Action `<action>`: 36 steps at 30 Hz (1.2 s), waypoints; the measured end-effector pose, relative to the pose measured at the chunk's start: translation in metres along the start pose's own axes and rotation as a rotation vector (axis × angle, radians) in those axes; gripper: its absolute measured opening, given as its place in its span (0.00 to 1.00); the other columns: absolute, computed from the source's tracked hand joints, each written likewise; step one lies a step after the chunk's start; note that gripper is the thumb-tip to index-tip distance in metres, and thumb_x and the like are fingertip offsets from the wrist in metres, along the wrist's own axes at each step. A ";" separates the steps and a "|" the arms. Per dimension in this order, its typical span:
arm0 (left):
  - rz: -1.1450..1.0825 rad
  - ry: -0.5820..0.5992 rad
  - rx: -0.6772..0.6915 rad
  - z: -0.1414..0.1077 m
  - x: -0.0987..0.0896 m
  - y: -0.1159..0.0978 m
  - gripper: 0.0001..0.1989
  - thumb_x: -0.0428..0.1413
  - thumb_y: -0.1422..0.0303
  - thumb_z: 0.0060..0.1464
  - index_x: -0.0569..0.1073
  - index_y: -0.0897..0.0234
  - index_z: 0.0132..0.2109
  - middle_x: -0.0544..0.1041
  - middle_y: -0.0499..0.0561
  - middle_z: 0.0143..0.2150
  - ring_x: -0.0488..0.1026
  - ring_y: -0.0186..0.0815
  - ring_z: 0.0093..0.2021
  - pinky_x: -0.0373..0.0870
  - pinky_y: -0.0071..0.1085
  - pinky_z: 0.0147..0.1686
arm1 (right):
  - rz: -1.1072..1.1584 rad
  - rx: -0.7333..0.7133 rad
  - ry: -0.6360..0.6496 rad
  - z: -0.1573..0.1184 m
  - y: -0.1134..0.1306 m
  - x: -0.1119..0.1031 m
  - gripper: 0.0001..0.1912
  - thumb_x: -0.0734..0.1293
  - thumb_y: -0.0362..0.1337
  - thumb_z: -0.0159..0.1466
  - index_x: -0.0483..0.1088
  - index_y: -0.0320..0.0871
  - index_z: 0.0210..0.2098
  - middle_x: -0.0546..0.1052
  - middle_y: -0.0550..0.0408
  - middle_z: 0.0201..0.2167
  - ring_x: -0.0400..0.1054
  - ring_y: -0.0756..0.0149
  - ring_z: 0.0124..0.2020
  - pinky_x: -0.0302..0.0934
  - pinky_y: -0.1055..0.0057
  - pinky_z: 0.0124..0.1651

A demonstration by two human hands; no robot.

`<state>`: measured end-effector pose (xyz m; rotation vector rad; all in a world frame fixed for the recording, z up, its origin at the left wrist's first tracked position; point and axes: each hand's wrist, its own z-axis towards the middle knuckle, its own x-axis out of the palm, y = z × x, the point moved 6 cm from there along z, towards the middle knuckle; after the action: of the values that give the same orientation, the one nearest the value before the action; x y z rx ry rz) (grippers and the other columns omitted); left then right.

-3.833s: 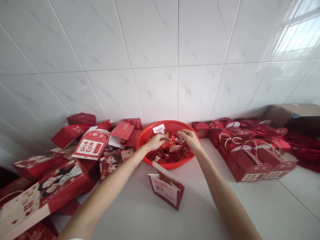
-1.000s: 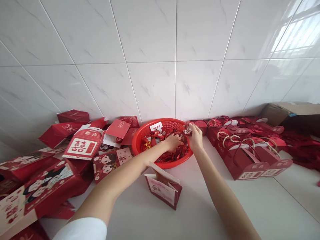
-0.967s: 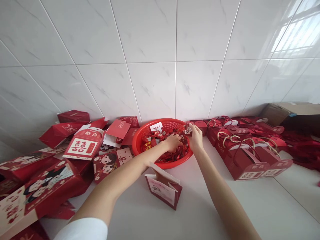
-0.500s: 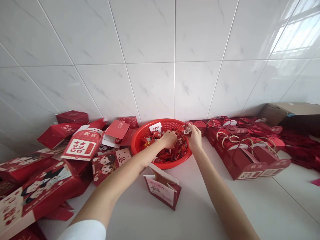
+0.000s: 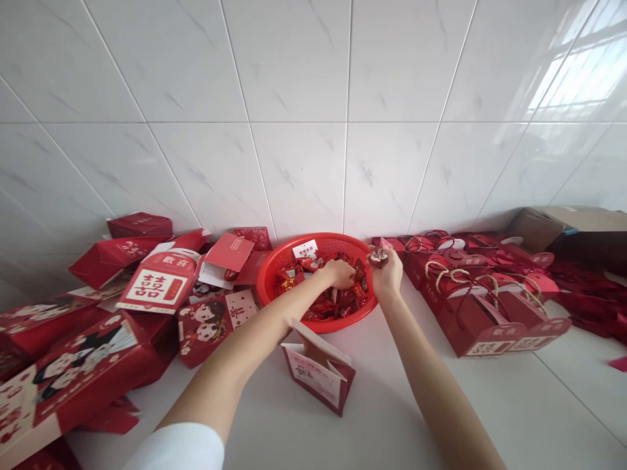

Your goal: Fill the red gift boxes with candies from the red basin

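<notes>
A red plastic basket (image 5: 267, 281) stands against the wall, holding many small red wrapped packets (image 5: 326, 307). My left hand (image 5: 341, 274) reaches into it over the packets, its fingers bent down; what they hold, if anything, is hidden. At the basket's right rim, my right hand (image 5: 386, 271) is closed around a red-and-white packet (image 5: 379, 255). Nearer to me, below the basket, a small red box (image 5: 318, 372) stands upright with its top flaps open and a pale printed front. Its inside is mostly out of sight.
Red printed boxes (image 5: 88, 365) lie piled on the left. On the right stand rows of red boxes with rope handles (image 5: 470, 313). Beyond them are dark red ribbon-like material (image 5: 588, 300) and a brown cardboard box (image 5: 568, 219). A tiled wall (image 5: 304, 176) rises behind.
My left hand has moved a little right within the basket. My right hand has shifted slightly right and turned, with the packet still in it. The view has shifted slightly.
</notes>
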<state>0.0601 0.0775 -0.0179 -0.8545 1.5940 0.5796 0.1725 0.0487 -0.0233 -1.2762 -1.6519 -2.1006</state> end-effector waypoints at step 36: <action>-0.362 -0.237 -0.050 -0.045 -0.020 0.078 0.24 0.54 0.82 0.50 0.81 0.61 0.51 0.84 0.50 0.49 0.79 0.40 0.50 0.74 0.30 0.50 | -0.103 0.117 0.101 -0.012 0.002 0.015 0.08 0.71 0.39 0.46 0.71 0.45 0.25 0.78 0.58 0.25 0.66 0.69 0.23 0.63 0.72 0.26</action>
<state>-0.0273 0.0947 0.0038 -1.0428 1.1793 0.4429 0.1582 0.0426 -0.0117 -1.0539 -1.8029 -2.0531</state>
